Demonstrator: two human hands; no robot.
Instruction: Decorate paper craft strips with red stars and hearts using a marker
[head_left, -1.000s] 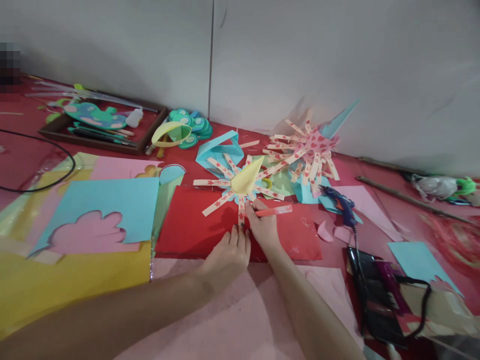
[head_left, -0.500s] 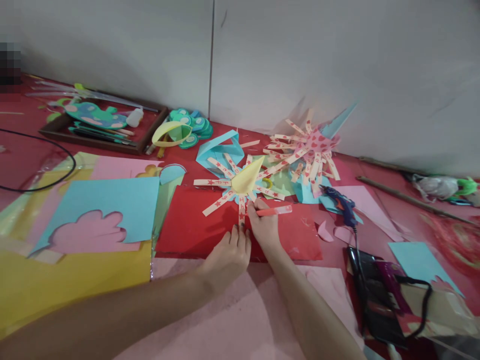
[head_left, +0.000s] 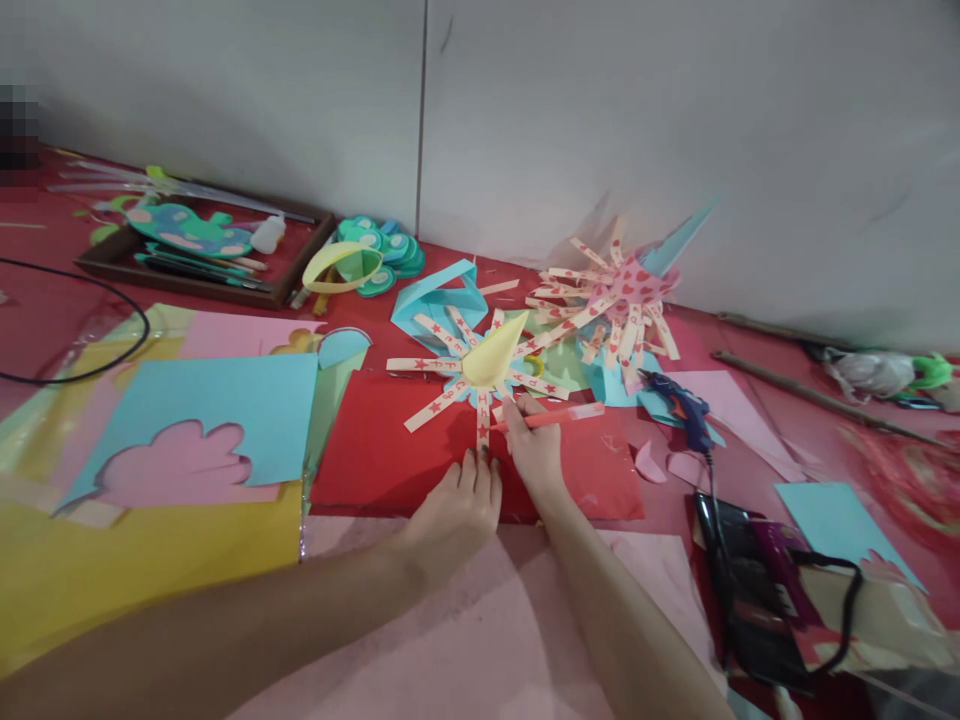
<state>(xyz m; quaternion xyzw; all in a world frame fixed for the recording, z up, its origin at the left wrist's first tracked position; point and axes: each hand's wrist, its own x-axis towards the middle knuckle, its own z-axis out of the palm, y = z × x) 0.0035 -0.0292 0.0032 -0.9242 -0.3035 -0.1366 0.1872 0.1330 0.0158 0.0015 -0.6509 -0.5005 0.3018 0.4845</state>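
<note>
A flower-like paper craft (head_left: 482,398) lies on a red sheet (head_left: 390,470), its cream strips fanning out from a yellow paper cone (head_left: 491,358). Letters and red stars mark the strips. My left hand (head_left: 461,500) rests flat at the lower end of the strip with an H, fingers stretched forward and fingertips on its tip. Just right of that strip, my right hand (head_left: 536,450) grips a red marker (head_left: 574,413), its tip end close to the star. The marker slants up to the right; my fingers partly cover it.
A similar pink craft with a blue cone (head_left: 634,285) stands at the back right. Nearby lie a blue glue gun (head_left: 690,412) with its cord and a black pouch (head_left: 757,590). Cut coloured sheets (head_left: 225,390) are at left, behind them a wooden tray (head_left: 281,290) of brushes.
My right hand has turned the marker, shifting its back end right and slightly up while the other end comes beside the H strip. My left hand stays put.
</note>
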